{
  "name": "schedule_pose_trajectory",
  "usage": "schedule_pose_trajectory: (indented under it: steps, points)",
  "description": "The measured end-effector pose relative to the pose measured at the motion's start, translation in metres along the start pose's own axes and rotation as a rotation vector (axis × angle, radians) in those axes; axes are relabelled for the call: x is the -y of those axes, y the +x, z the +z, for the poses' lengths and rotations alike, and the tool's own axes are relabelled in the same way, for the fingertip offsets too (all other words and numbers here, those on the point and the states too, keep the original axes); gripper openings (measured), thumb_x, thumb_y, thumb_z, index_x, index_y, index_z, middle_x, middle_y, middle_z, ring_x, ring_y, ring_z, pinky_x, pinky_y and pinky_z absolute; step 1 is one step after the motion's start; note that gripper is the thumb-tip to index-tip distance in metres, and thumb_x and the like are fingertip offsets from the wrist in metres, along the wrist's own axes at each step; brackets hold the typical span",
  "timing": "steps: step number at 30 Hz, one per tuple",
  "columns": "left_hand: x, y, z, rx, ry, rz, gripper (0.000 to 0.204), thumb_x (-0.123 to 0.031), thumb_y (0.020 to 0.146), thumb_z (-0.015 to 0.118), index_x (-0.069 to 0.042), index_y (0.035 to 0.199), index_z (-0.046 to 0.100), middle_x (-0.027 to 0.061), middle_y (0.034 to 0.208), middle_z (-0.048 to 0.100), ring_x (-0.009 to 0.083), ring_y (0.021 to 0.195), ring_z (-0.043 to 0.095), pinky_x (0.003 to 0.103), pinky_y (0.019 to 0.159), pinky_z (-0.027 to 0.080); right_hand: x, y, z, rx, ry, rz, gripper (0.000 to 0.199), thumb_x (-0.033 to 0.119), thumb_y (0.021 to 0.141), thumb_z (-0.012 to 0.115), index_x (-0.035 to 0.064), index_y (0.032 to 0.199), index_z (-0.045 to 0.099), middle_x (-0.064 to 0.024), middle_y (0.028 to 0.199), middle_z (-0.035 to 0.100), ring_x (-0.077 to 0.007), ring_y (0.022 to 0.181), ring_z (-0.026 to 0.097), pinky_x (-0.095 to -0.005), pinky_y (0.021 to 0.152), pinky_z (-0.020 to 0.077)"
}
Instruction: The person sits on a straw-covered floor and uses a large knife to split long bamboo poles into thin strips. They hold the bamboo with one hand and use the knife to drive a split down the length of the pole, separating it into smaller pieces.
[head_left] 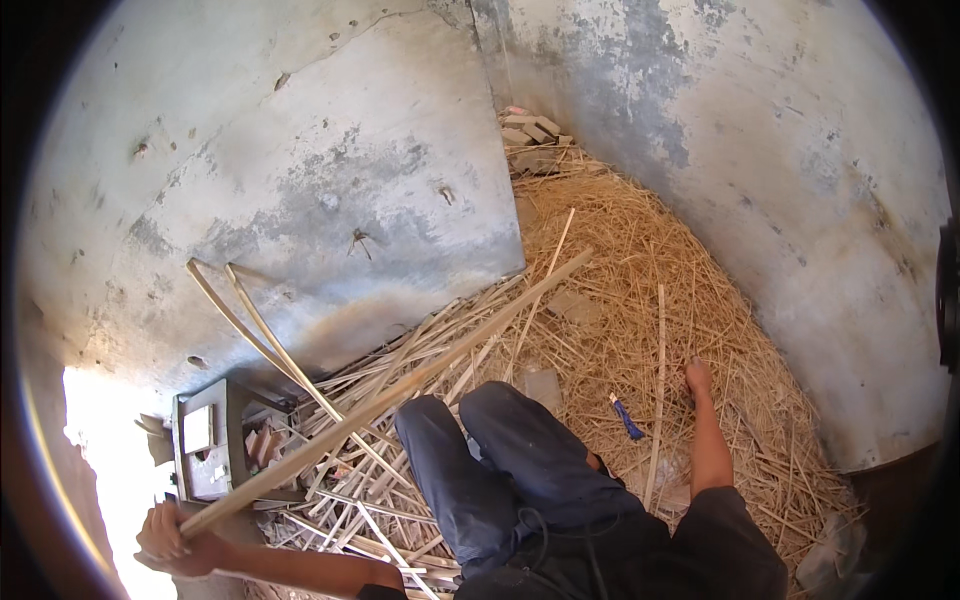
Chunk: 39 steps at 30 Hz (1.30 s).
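**Long cane gripped, other hand down in the shavings**

On the straw-strewn floor between two grey walls, the left hand [172,540] is clenched round the near end of a long bamboo strip [400,385], which slants up across the knees over a heap of split strips [400,480]. Out to the side, the right hand [698,377] presses into the shavings [640,260], fingers curled; whether it holds anything cannot be told. A blue-handled tool [627,417] lies near it. Judging by this, the strip is being positioned; steadying it comes next.

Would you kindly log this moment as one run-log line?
left hand: grips long bamboo pole | right hand: resting on straw floor | blue-handled tool: lying beside leg
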<state>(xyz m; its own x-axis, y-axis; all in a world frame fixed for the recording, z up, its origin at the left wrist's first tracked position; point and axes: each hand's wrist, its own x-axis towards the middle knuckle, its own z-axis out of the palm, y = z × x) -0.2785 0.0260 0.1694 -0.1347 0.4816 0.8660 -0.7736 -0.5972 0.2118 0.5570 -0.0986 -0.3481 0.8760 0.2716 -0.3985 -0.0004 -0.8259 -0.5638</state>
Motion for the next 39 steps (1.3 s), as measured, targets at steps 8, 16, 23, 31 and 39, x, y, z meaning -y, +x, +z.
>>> schedule_pose_trajectory:
  steps: [8, 16, 23, 31, 39]
  points:
    - [0.185, 0.013, 0.025, 0.308, 0.031, -0.256, 0.064, -0.052, 0.106, 0.030, -0.013, 0.060, 0.051, 0.0008, 0.050, 0.041, 0.0111, 0.040, 0.043, 0.026, 0.035, 0.039, 0.026, -0.087, -0.021, -0.078, 0.648, 0.074, 0.041, 0.036, 0.103, 0.058, 0.0102, 0.075, 0.044, -0.0006, 0.054, 0.035, -0.0138, 0.044, 0.033, -0.0331, 0.044, 0.0316]
    - [0.338, -0.005, 0.113, -0.254, 0.236, -0.641, 0.067, -0.070, 0.097, 0.034, -0.015, 0.058, 0.031, -0.0018, 0.049, 0.023, 0.0150, 0.042, 0.025, 0.034, 0.041, 0.024, 0.121, -0.237, 0.000, 0.320, 1.130, -0.127, 0.058, 0.067, 0.100, 0.046, 0.0114, 0.086, 0.047, 0.0043, 0.053, 0.034, -0.0077, 0.040, 0.032, -0.0246, 0.038, 0.0306]
    - [0.389, 0.026, 0.163, -0.082, 0.299, -0.766, 0.063, -0.068, 0.094, 0.040, -0.016, 0.062, 0.028, -0.0015, 0.053, 0.021, 0.0153, 0.046, 0.024, 0.033, 0.047, 0.028, 0.175, -0.318, 0.013, 0.989, 1.038, -0.088, 0.061, 0.070, 0.100, 0.043, 0.0104, 0.089, 0.048, 0.0043, 0.052, 0.033, -0.0072, 0.040, 0.030, -0.0230, 0.038, 0.0294]
    - [0.436, 0.019, 0.183, -0.021, 0.403, -0.800, 0.065, -0.069, 0.095, 0.041, -0.015, 0.061, 0.028, -0.0004, 0.053, 0.026, 0.0152, 0.046, 0.030, 0.032, 0.047, 0.028, 0.218, -0.334, 0.023, 1.079, 1.032, -0.144, 0.058, 0.063, 0.105, 0.038, 0.0089, 0.084, 0.047, 0.0029, 0.051, 0.031, -0.0100, 0.039, 0.031, -0.0260, 0.039, 0.0298]
    - [0.446, 0.017, 0.191, 0.008, 0.414, -0.831, 0.065, -0.069, 0.094, 0.041, -0.015, 0.060, 0.029, 0.0004, 0.054, 0.028, 0.0166, 0.047, 0.034, 0.031, 0.051, 0.033, 0.243, -0.328, 0.012, 1.084, 1.075, -0.078, 0.061, 0.071, 0.100, 0.038, 0.0130, 0.083, 0.045, 0.0044, 0.050, 0.032, -0.0088, 0.037, 0.031, -0.0229, 0.037, 0.0298]
